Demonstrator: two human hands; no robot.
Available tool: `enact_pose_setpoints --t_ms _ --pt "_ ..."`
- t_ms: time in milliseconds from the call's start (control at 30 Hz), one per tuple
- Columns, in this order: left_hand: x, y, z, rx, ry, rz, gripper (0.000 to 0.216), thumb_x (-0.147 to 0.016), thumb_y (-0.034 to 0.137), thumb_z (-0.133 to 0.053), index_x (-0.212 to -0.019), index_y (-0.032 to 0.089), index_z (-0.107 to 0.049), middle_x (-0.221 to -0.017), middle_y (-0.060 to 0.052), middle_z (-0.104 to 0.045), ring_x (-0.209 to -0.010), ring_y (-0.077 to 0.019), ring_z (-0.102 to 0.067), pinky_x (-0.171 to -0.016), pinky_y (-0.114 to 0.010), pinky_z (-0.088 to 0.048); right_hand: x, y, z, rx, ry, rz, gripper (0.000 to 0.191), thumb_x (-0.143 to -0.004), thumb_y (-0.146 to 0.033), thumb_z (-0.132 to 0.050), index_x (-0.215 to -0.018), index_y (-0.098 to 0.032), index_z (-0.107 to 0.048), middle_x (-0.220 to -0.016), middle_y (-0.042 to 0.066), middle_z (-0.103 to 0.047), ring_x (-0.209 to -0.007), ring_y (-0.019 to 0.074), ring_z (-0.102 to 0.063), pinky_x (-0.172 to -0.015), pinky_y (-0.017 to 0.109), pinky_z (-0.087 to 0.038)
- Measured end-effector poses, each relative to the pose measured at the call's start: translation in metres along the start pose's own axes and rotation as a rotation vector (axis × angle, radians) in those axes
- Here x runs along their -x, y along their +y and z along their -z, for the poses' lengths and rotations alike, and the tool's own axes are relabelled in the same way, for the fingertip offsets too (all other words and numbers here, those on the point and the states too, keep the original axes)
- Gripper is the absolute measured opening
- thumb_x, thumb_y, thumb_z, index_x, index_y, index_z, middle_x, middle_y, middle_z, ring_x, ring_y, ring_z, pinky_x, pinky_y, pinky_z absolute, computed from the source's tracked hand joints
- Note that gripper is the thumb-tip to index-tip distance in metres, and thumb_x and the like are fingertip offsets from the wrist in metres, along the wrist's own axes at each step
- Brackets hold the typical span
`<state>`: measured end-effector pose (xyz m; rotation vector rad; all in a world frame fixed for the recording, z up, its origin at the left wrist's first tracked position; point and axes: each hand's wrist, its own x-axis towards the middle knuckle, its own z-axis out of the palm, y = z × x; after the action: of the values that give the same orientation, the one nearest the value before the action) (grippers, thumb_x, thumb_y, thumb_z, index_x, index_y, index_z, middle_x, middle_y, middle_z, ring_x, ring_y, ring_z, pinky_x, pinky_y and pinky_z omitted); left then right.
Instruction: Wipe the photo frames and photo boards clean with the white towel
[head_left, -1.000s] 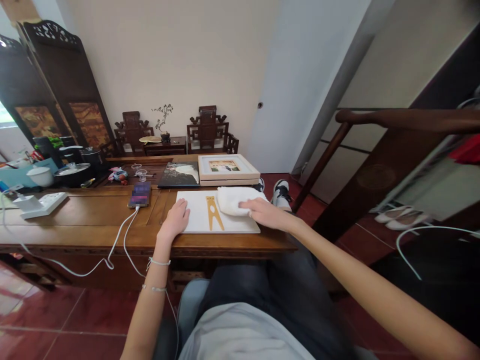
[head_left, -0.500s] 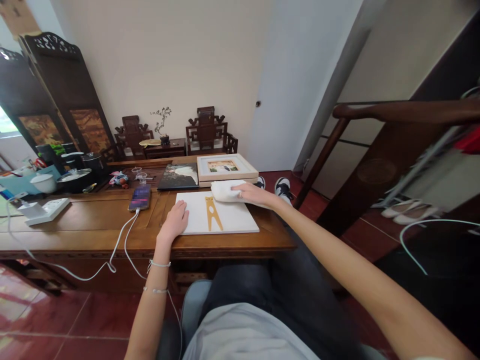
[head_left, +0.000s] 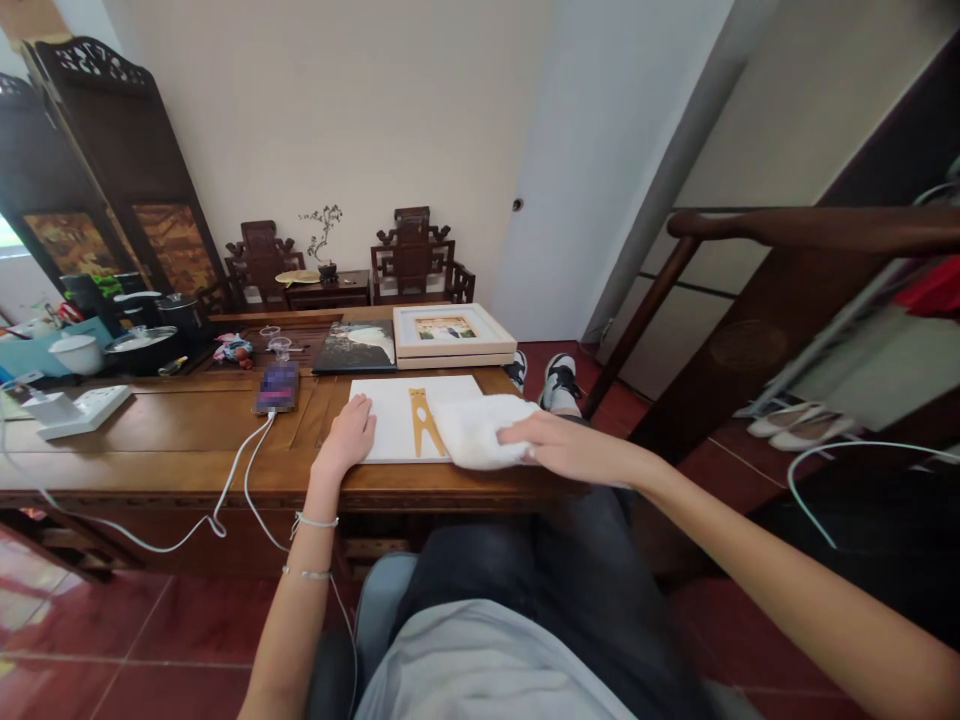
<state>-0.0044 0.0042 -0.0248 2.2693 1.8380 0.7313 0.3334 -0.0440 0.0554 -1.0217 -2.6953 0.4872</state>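
Observation:
A white board (head_left: 390, 425) with a tan wooden stand piece (head_left: 422, 421) on it lies flat near the front edge of the wooden table (head_left: 187, 440). My left hand (head_left: 346, 438) rests on the board's left side, fingers loosely curled, pressing it down. My right hand (head_left: 566, 447) lies flat on a folded white cloth (head_left: 476, 430) that covers the board's near right corner.
Two stacked picture frames (head_left: 450, 335) and a dark picture (head_left: 356, 346) lie behind the board. A phone (head_left: 276, 388) with a white cable, a power strip (head_left: 79, 410), a bowl and pots sit to the left. Shoes (head_left: 559, 380) lie on the floor beyond the table.
My right hand has drawn the white cloth from the board's far right corner toward me to its near right corner. My left hand has stayed on the board.

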Motion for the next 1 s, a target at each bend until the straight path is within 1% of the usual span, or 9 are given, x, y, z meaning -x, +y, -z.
enact_pose_setpoints --t_ms 100,200,333,433,533,600,733,900,1000 --pt "0.002 0.005 0.003 -0.005 -0.018 0.031 0.047 -0.101 0.025 -0.038 -0.142 0.009 -0.055 -0.159 -0.019 -0.046 -0.152 -0.0294 -0.038 -0.124 -0.047 -0.034 0.02 -0.012 -0.004 0.002 -0.05 0.055 0.026 -0.075 -0.011 -0.043 -0.08 -0.023 -0.066 -0.083 0.005 -0.069 -0.084 0.0223 -0.063 -0.087 0.034 -0.047" --pt "0.003 0.008 0.006 -0.025 -0.031 0.032 0.049 -0.101 0.024 -0.037 -0.143 0.005 -0.053 -0.159 -0.021 -0.045 -0.152 -0.03 -0.038 -0.124 -0.047 -0.034 0.012 -0.004 -0.006 -0.002 -0.024 0.049 0.031 -0.074 -0.012 -0.043 -0.087 -0.021 -0.069 -0.092 0.007 -0.073 -0.091 0.0247 -0.065 -0.089 0.036 -0.048" --pt "0.003 0.008 0.007 -0.047 -0.034 0.029 0.049 -0.101 0.024 -0.036 -0.144 0.009 -0.053 -0.16 -0.019 -0.045 -0.152 -0.029 -0.039 -0.124 -0.047 -0.035 -0.034 0.023 -0.007 0.013 0.096 -0.04 0.042 -0.077 -0.015 -0.044 -0.107 -0.018 -0.073 -0.12 0.012 -0.074 -0.114 0.0298 -0.064 -0.1 0.039 -0.046" --pt "0.003 0.008 0.008 -0.067 -0.059 0.011 0.051 -0.101 0.026 -0.036 -0.149 0.01 -0.048 -0.163 -0.018 -0.04 -0.154 -0.0287 -0.034 -0.125 -0.047 -0.032 -0.079 0.033 -0.01 0.047 0.153 -0.069 0.047 -0.077 -0.01 -0.041 -0.111 -0.017 -0.072 -0.126 0.012 -0.073 -0.116 0.0292 -0.064 -0.102 0.038 -0.045" --pt "0.001 0.007 0.008 -0.109 -0.093 -0.041 0.055 -0.102 0.029 -0.035 -0.151 0.006 -0.043 -0.165 -0.02 -0.034 -0.157 -0.0304 -0.024 -0.127 -0.049 -0.028 -0.114 0.027 -0.021 0.106 0.219 -0.152 0.049 -0.079 -0.006 -0.037 -0.115 -0.015 -0.069 -0.125 0.015 -0.072 -0.113 0.0306 -0.065 -0.1 0.041 -0.047" --pt "-0.001 0.007 0.007 -0.135 -0.101 -0.059 0.055 -0.102 0.029 -0.033 -0.15 0.003 -0.044 -0.164 -0.021 -0.035 -0.157 -0.0311 -0.023 -0.128 -0.049 -0.026 -0.123 0.017 -0.032 0.148 0.229 -0.186 0.049 -0.08 -0.005 -0.037 -0.118 -0.014 -0.067 -0.126 0.018 -0.071 -0.118 0.0334 -0.063 -0.104 0.049 -0.044" --pt "-0.003 0.006 0.005 -0.152 -0.097 -0.066 0.054 -0.103 0.029 -0.032 -0.149 0.005 -0.047 -0.163 -0.02 -0.038 -0.156 -0.0294 -0.028 -0.128 -0.045 -0.026 -0.104 -0.012 -0.053 0.23 0.153 -0.071 0.052 -0.08 0.0 -0.037 -0.124 -0.011 -0.065 -0.139 0.025 -0.061 -0.144 0.0364 -0.044 -0.113 0.066 -0.031" --pt "0.0 0.005 0.003 -0.147 -0.063 -0.083 0.054 -0.102 0.03 -0.032 -0.146 0.005 -0.05 -0.161 -0.02 -0.041 -0.155 -0.0287 -0.031 -0.128 -0.045 -0.027 -0.041 -0.05 -0.061 0.205 0.065 0.126 0.053 -0.074 0.001 -0.044 -0.119 -0.012 -0.067 -0.153 0.024 -0.051 -0.15 0.0339 -0.036 -0.119 0.064 -0.026" --pt "0.001 0.006 0.004 -0.154 -0.055 -0.081 0.054 -0.101 0.028 -0.032 -0.146 0.004 -0.05 -0.161 -0.019 -0.042 -0.155 -0.0279 -0.031 -0.128 -0.044 -0.027 -0.023 -0.064 -0.06 0.165 0.03 0.24 0.055 -0.069 0.001 -0.046 -0.116 -0.014 -0.07 -0.153 0.022 -0.052 -0.15 0.0334 -0.037 -0.12 0.063 -0.027"
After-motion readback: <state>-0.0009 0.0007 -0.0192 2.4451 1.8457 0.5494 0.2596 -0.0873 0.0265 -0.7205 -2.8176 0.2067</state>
